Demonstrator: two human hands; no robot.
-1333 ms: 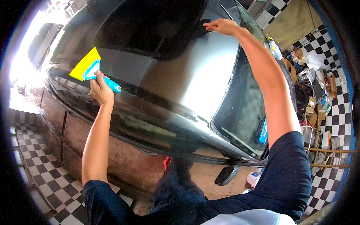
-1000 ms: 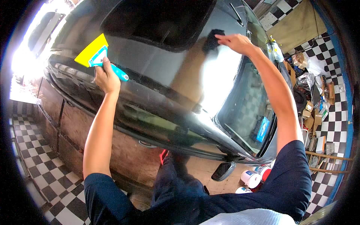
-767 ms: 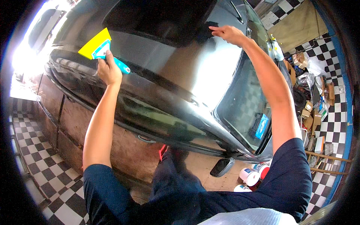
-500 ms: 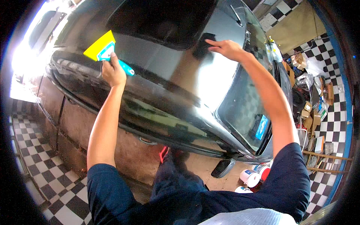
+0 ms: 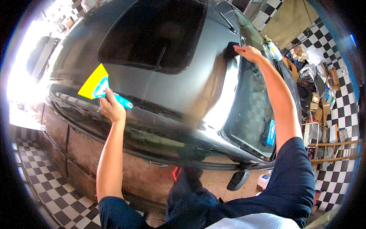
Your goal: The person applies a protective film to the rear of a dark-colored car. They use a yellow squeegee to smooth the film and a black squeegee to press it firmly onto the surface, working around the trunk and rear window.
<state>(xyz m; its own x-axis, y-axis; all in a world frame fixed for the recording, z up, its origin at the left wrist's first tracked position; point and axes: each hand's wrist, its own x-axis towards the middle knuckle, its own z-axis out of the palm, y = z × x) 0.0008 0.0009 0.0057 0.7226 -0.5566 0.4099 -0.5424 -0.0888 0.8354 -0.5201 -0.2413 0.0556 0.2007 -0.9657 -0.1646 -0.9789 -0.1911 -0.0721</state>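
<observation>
My left hand (image 5: pixel 112 108) is closed round the turquoise handle of a squeegee (image 5: pixel 93 82) with a wide yellow blade. The squeegee is over the near side of a dark, glossy car roof (image 5: pixel 171 89), its blade pointing up and left. Farther off to the right, my right hand (image 5: pixel 248 52) is at the roof's front edge, just above the windshield (image 5: pixel 246 114). Its fingers are bent and drawn together, and whatever may be between them is too small to make out. A dark reflection lies beside its fingertips. The black sunroof panel (image 5: pixel 152 36) lies between and beyond my hands.
A side mirror (image 5: pixel 238 179) sticks out on the near side. Spray bottles (image 5: pixel 272 49) stand by the windshield's far end. Boxes (image 5: pixel 315 100), plastic wrap and other clutter line the right wall. A white bucket (image 5: pixel 263 181) is on the floor near my right arm.
My right hand has moved right, from over the roof to its front edge, and its stretched fingers have drawn in. My left hand and the squeegee are lower in view, as the view has shifted.
</observation>
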